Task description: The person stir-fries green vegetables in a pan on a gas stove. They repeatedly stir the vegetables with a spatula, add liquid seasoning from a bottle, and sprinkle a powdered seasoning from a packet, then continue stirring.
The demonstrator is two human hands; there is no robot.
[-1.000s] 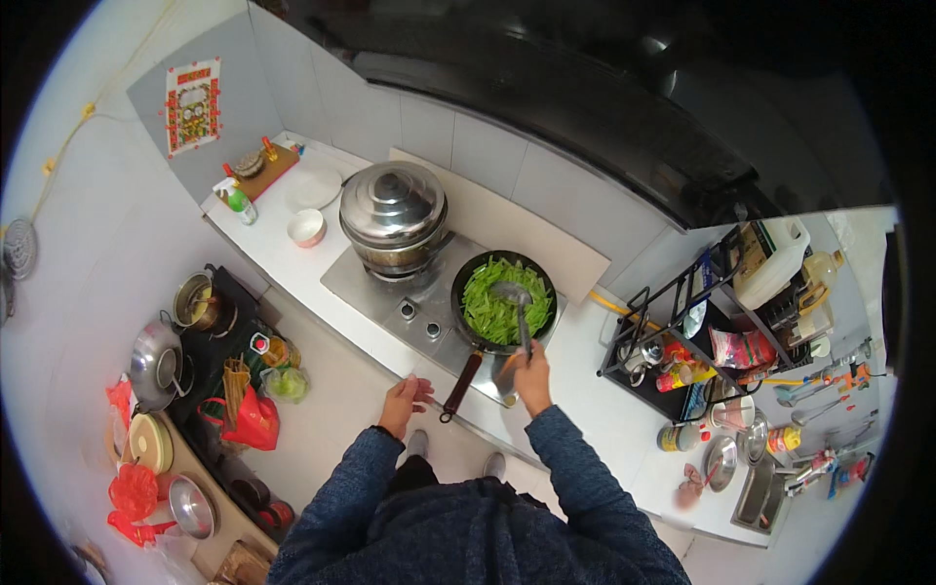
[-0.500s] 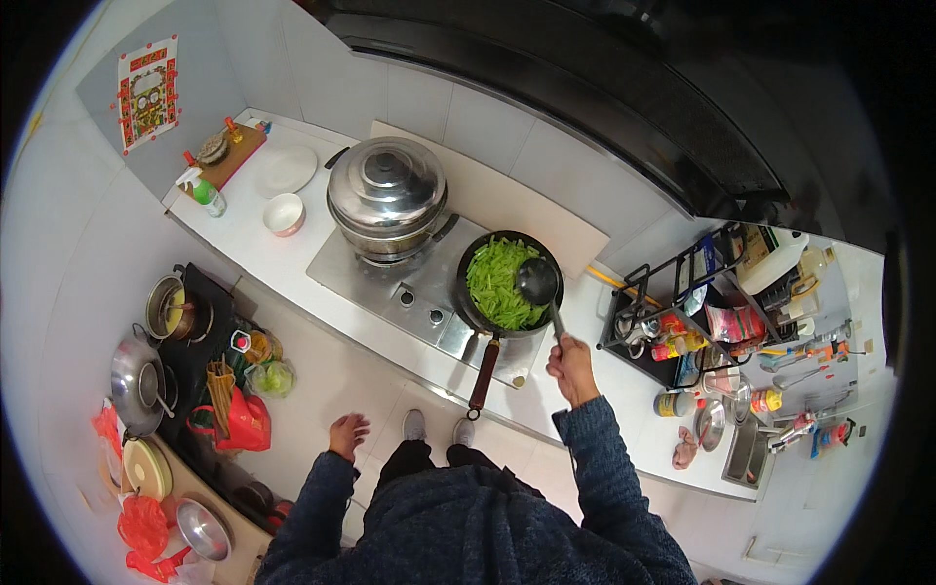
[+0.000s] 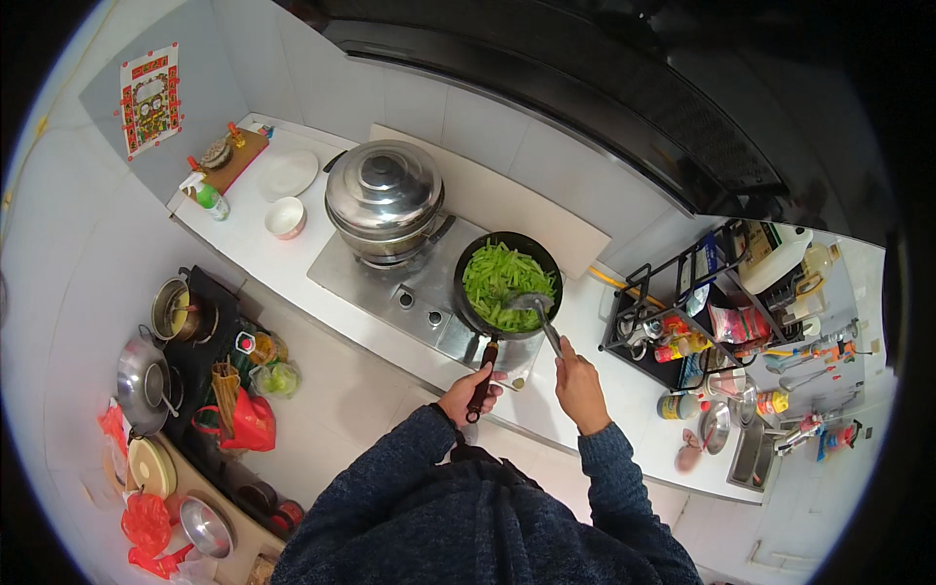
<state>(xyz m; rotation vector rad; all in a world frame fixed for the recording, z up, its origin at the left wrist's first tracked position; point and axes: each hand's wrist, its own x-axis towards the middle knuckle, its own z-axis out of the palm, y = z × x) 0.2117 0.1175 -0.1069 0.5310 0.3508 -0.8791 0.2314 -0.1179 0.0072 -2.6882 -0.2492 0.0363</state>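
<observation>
Left hand (image 3: 462,398) loosely round the pan handle (image 3: 481,393), right hand (image 3: 582,394) gripping the ladle (image 3: 549,332); white counter (image 3: 584,314) stretches right of the pan (image 3: 472,317), its front edge (image 3: 380,357) nearer.

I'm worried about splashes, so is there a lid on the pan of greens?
No, the greens lie uncovered in the pan, with the right hand's ladle among them.

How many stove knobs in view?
2: left knob nearer the lidded steel pot, right knob nearer the black pan. Any under the pan's handle would be hidden.
</observation>
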